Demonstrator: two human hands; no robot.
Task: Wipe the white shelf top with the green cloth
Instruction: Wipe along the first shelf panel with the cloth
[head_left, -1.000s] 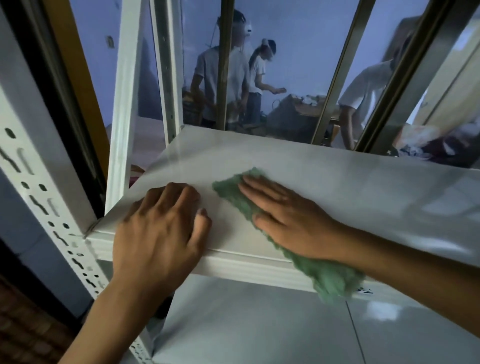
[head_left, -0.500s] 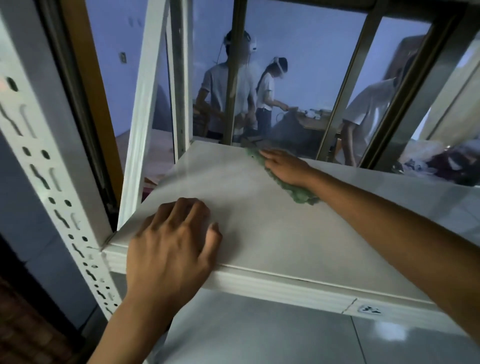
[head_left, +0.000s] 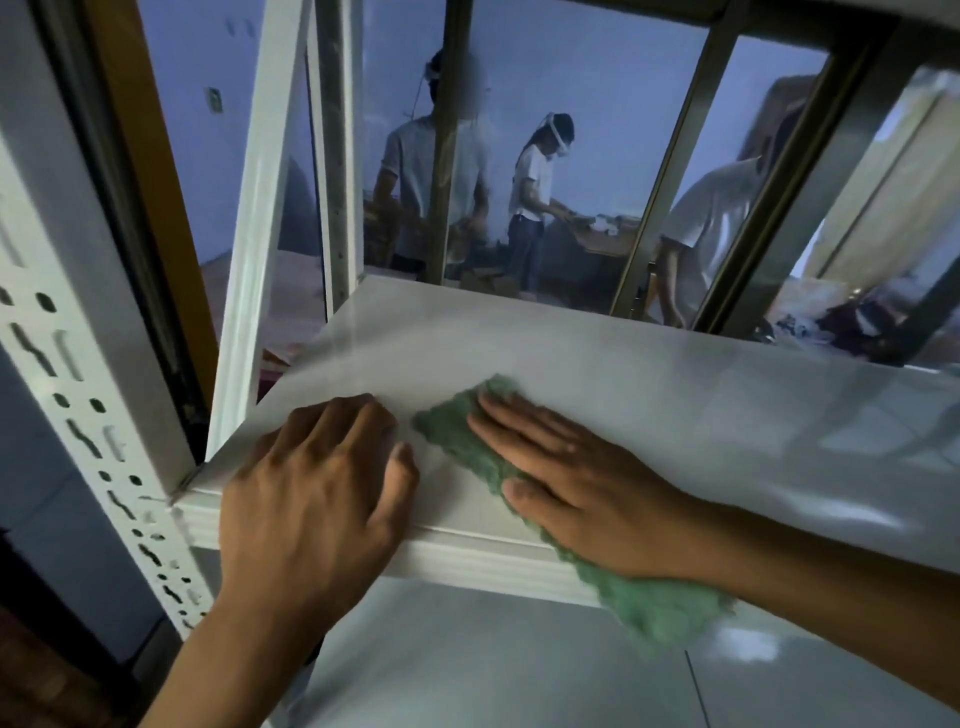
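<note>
**Flat palm on green cloth at the shelf's front edge**

On the glossy white shelf top (head_left: 597, 374), near its front left corner, the right hand (head_left: 576, 488) lies flat with straight fingers pressing down on a fuzzy green cloth (head_left: 457, 441). That cloth runs diagonally under the palm: its far end shows beyond the fingertips on the shelf surface, while its near end hangs over the ribbed white front lip and droops below it. Just beside the cloth, the left hand (head_left: 317, 488) rests palm-down on the same corner, fingers relaxed and slightly bent, thumb lying along the front edge; it grasps nothing. Both hands sit close together without touching.

At the left stands a white perforated metal upright (head_left: 78, 395) of the shelving frame, meeting the shelf corner. Behind the shelf, window panes with metal bars (head_left: 660, 208) show three people in white shirts (head_left: 530, 182) at a table in a blue-walled room.
</note>
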